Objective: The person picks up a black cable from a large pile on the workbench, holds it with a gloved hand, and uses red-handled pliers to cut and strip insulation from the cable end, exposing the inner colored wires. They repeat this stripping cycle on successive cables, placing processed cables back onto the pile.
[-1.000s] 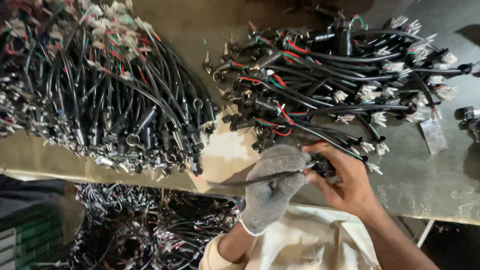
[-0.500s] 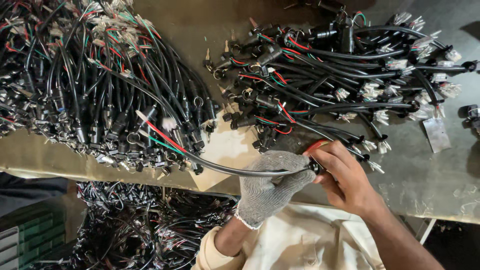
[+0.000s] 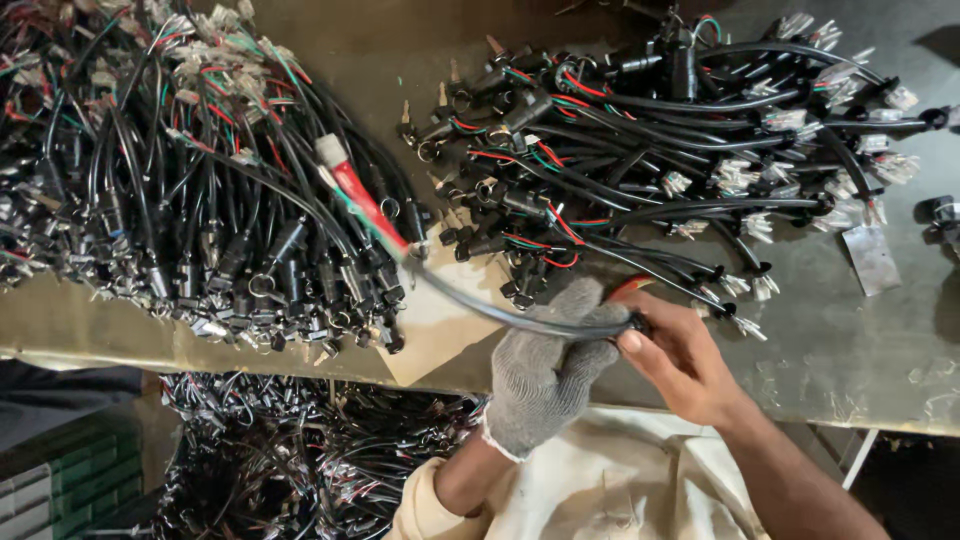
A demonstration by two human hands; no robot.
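Worn metal workbench heaped with black cable harnesses. At its near edge, the gloved left hand and bare right hand meet, both clenched around one end of a black cable. From that grip the cable runs up and to the left, ending in red and green wires with a white connector above the left pile. Beyond the grip lies the right pile.

Single head view, looking steeply down from above the person's chest. Close range: tabletop fills most of frame, its near edge crossing low. Floor-level pile of cables shows beneath at lower left.
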